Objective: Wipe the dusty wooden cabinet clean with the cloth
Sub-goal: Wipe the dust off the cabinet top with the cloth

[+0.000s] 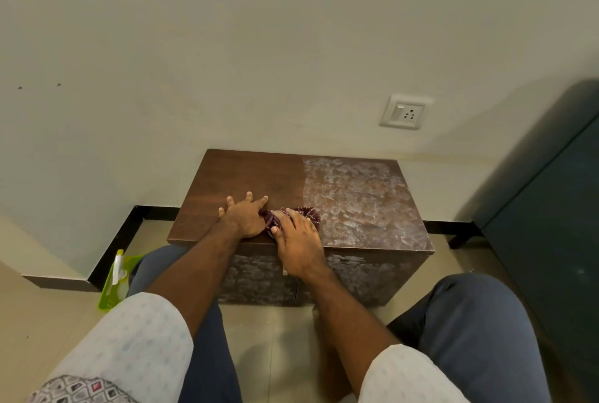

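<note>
A low wooden cabinet [246, 175] stands against the wall in front of me. The left part of its top is plain dark brown wood; the right part and the front face are covered in whitish dust. A dark red patterned cloth [308, 213] lies bunched near the front edge, at the border between the two parts. My right hand [299, 243] presses down on the cloth with fingers curled over it. My left hand [244, 216] lies flat on the brown part, fingers spread, touching the cloth's left end.
A green basket with a spray bottle [118, 276] stands on the tiled floor to the left. A dark teal cabinet [551, 208] rises at the right. A wall socket [403, 113] sits above the cabinet. My knees flank it.
</note>
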